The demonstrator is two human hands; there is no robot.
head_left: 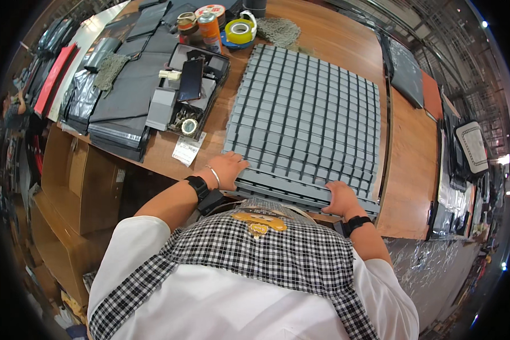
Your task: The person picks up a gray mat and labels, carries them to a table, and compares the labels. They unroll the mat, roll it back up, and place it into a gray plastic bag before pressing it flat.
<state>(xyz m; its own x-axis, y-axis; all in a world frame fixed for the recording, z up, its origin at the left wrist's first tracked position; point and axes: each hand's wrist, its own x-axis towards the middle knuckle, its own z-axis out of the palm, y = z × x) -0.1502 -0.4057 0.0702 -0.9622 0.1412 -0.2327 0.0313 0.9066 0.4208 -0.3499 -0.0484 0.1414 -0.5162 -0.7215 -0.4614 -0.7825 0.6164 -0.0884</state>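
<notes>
Here's the brown wooden tabletop (411, 170) sweeping across the middle, a dark seam (386, 147) cutting down its right side; metal racking (450, 39) crowds the upper right, white lights (484, 24) glare at the rim, cardboard boxes (99, 192) sit lower left

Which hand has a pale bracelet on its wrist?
The left hand: a thin bracelet circles that wrist beside its black strap; the right hand shows only a dark wristband.

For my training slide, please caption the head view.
Left hand and right hand at the near edge of a gray gridded stack.
</notes>
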